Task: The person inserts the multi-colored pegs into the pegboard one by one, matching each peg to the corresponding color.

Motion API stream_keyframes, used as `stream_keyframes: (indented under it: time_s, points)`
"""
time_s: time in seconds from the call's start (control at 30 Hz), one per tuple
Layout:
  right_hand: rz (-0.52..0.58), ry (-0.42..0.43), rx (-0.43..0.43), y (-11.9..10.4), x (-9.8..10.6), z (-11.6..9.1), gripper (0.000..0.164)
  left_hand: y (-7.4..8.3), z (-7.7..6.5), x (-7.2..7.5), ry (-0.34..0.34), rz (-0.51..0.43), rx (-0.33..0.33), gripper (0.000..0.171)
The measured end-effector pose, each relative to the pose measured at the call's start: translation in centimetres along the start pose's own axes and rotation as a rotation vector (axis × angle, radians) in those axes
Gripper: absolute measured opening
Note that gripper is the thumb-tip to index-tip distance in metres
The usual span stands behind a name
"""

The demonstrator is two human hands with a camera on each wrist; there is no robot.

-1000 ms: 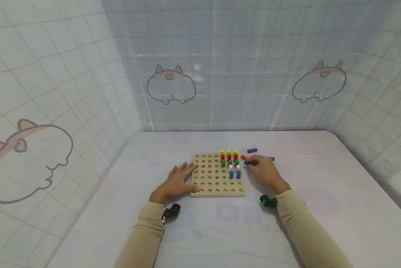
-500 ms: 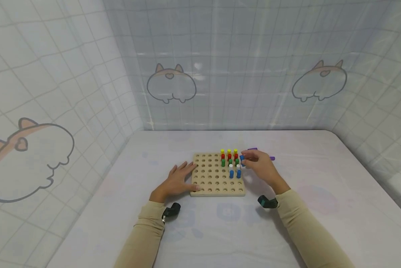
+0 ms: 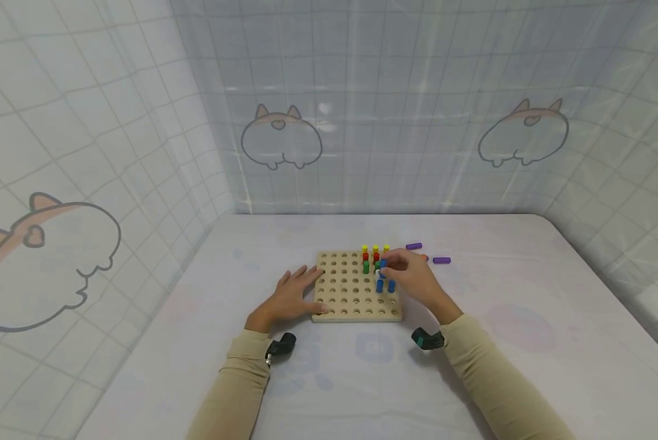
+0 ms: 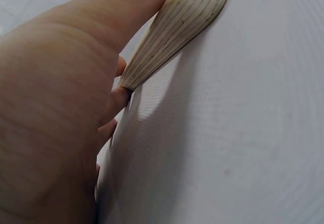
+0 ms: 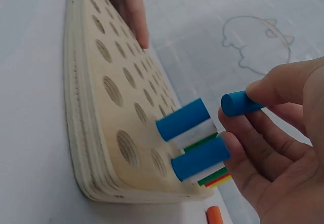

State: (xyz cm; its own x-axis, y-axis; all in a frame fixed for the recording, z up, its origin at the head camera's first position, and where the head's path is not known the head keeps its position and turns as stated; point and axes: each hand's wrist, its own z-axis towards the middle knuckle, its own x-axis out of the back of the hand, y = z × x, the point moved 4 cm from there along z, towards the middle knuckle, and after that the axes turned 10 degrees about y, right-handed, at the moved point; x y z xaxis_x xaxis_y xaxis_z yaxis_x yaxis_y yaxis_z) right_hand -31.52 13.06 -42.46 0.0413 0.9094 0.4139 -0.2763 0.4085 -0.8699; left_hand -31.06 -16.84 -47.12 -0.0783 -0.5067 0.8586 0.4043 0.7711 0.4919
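blue peg (image 5: 240,104) at tips of right hand (image 3: 418,278), pinched — over pegboard (image 3: 350,296), left hand (image 3: 287,300) spread at its edge

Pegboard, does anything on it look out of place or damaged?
Possibly a gap: on the pegboard, the leftmost column of pegs ends at a green peg, while the next one continues with a white peg and a blue peg. No damage shows.

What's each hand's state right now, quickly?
Left hand: open, fingers spread, resting at the left edge of the pegboard.
Right hand: holding a blue peg, pinched above the pegboard.
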Motion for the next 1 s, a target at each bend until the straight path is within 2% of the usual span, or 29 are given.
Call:
stream_keyframes:
  time_s: [0.13, 0.5, 1.0]
  points:
    - [-0.042, 0.0, 0.024, -0.4, -0.4, -0.1, 0.031, 0.1, 0.1, 0.1, 0.002, -0.002, 0.003, 0.102]
    - [-0.007, -0.047, 0.055, -0.9, -1.9, -0.2, 0.026, 0.2, 0.2, 0.2, 0.012, 0.006, 0.012, 0.103]
    - [-0.131, -0.085, 0.133, -0.2, -2.7, -0.3, 0.023, 0.5, 0.3, 0.0, 0.003, 0.001, 0.015, 0.1]
